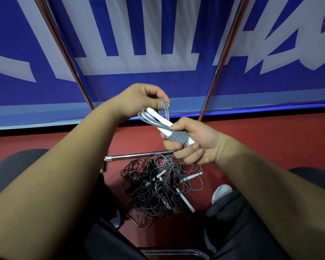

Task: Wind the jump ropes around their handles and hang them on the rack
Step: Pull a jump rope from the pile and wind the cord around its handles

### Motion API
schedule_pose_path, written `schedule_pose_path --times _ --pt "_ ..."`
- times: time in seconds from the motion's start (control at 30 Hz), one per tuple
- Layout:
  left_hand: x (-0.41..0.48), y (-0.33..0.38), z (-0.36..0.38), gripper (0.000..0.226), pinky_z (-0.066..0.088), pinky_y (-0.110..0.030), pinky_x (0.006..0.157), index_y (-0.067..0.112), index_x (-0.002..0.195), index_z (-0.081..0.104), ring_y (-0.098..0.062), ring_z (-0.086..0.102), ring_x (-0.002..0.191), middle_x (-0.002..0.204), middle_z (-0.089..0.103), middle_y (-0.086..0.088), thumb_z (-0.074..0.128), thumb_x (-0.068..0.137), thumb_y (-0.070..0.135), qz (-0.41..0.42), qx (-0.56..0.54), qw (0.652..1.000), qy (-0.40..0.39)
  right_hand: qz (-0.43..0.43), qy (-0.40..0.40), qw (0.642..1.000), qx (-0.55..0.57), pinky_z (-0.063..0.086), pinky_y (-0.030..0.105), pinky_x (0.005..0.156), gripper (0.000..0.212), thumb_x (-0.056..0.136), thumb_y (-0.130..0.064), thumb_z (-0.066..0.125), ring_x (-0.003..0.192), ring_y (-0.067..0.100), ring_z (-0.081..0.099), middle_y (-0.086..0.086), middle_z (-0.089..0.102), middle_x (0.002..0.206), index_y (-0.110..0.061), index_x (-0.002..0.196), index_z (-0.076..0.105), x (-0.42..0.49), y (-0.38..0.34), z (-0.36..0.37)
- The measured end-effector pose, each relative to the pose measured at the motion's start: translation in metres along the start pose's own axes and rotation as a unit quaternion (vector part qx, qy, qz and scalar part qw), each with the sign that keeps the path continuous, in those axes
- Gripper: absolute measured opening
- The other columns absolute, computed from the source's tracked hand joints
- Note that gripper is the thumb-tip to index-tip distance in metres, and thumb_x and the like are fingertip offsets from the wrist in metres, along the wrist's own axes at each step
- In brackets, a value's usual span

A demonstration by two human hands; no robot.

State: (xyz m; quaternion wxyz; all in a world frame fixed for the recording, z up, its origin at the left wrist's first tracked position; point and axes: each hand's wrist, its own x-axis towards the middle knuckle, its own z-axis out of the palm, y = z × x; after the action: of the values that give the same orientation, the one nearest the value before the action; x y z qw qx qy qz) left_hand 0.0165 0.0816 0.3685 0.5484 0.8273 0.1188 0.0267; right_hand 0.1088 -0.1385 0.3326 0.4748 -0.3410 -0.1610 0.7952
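Your left forearm [54,175] and right forearm [270,184] reached forward over your dark trousers [231,218]. Your right hand [191,143] was closed around the white handles [163,119], where the grey rope [176,137] sat in tight turns. Your left hand [141,98] pinched a loose loop of this rope just above the handles. Between your feet, a tangled pile of ropes [158,186] lay on the red floor [270,139], near a metal bar [137,156].

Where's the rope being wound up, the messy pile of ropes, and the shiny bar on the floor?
wound rope [175,138], head view, on the grey coils.
rope pile [154,192], head view, middle of the tangle.
shiny bar [135,155], head view, halfway along it.
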Motion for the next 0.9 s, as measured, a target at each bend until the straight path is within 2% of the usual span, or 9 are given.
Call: schedule_pose_path --times 0.07,0.2,0.3,0.4,0.47,0.53,0.63,0.73,0.9 --pt "-0.001 0.008 -0.002 0.010 0.056 -0.053 0.099 0.013 0.101 0.082 -0.025 0.070 0.092 0.102 0.078 -0.016 0.081 0.091 0.011 0.006 0.009 1.000 0.008 0.005 0.017 1.000 -0.005 0.023 0.014 0.033 0.020 0.097 -0.031 0.053 0.043 0.003 0.024 0.001 0.047 0.081 -0.013 0.105 0.055 0.002 0.001 -0.001" --pt "-0.007 0.019 -0.006 0.009 0.059 -0.042 0.090 0.014 0.097 0.083 -0.029 0.073 0.091 0.097 0.080 -0.003 0.080 0.090 0.009 0.027 0.073 0.997 0.026 -0.019 0.083 0.996 0.021 0.025 0.013 0.033 0.020 0.106 -0.035 0.049 0.047 0.002 0.026 0.000 0.048 0.086 -0.016 0.109 0.052 0.007 0.003 -0.004" --pt "-0.007 0.020 -0.006 0.017 0.058 -0.027 0.083 0.024 0.095 0.084 -0.010 0.072 0.085 0.091 0.078 0.009 0.078 0.088 0.009 0.064 0.153 0.983 0.072 -0.080 0.155 0.983 0.056 0.034 0.015 0.038 0.026 0.108 -0.039 0.054 0.051 0.003 0.033 0.002 0.055 0.088 -0.014 0.116 0.052 0.011 0.002 -0.004" --pt "-0.007 0.016 -0.002 0.020 0.044 -0.012 0.073 0.034 0.108 0.083 -0.002 0.064 0.083 0.089 0.068 0.011 0.079 0.092 0.024 0.105 0.257 0.959 0.056 -0.149 0.211 0.959 0.120 0.048 0.024 0.051 0.035 0.108 -0.045 0.056 0.058 0.009 0.045 0.007 0.061 0.089 -0.012 0.122 0.055 0.018 0.000 -0.008" --pt "-0.007 0.011 -0.001 0.022 0.042 -0.012 0.072 0.038 0.115 0.081 -0.005 0.062 0.084 0.090 0.066 0.008 0.076 0.096 0.028 0.093 0.259 0.961 0.029 -0.173 0.228 0.947 0.146 0.055 0.033 0.061 0.038 0.107 -0.047 0.057 0.067 0.014 0.057 0.008 0.064 0.092 -0.011 0.119 0.060 0.019 -0.001 -0.011" --pt "-0.007 0.006 -0.003 0.022 0.043 -0.014 0.074 0.037 0.115 0.081 -0.006 0.062 0.083 0.091 0.066 0.007 0.075 0.098 0.026 0.076 0.236 0.969 0.013 -0.180 0.229 0.944 0.157 0.055 0.034 0.062 0.037 0.106 -0.047 0.059 0.074 0.015 0.060 0.006 0.064 0.094 -0.011 0.115 0.061 0.017 -0.003 -0.012" --pt "-0.006 0.001 -0.003 0.022 0.044 -0.011 0.075 0.035 0.111 0.083 -0.001 0.063 0.082 0.091 0.069 0.012 0.083 0.092 0.025 0.051 0.222 0.974 0.004 -0.164 0.225 0.949 0.149 0.033 0.019 0.042 0.040 0.102 -0.059 0.060 0.059 0.005 0.040 -0.002 0.055 0.085 -0.019 0.105 0.058 0.013 -0.008 -0.012" --pt "-0.002 0.000 -0.001 0.018 0.046 -0.012 0.076 0.033 0.104 0.084 0.001 0.065 0.082 0.090 0.072 0.014 0.087 0.087 0.026 0.039 0.227 0.973 0.009 -0.148 0.250 0.948 0.127 0.021 0.017 0.038 0.054 0.091 -0.075 0.064 0.049 0.003 0.029 -0.007 0.047 0.075 -0.022 0.093 0.055 0.015 -0.008 -0.009" --pt "-0.003 -0.001 0.007 0.004 0.054 -0.031 0.075 0.031 0.096 0.076 -0.006 0.065 0.078 0.083 0.073 0.012 0.073 0.097 0.034 0.040 0.304 0.952 0.001 -0.152 0.318 0.929 0.115 0.022 0.021 0.042 0.037 0.096 -0.056 0.063 0.048 0.008 0.032 -0.005 0.051 0.071 -0.020 0.089 0.058 0.016 -0.006 -0.007"
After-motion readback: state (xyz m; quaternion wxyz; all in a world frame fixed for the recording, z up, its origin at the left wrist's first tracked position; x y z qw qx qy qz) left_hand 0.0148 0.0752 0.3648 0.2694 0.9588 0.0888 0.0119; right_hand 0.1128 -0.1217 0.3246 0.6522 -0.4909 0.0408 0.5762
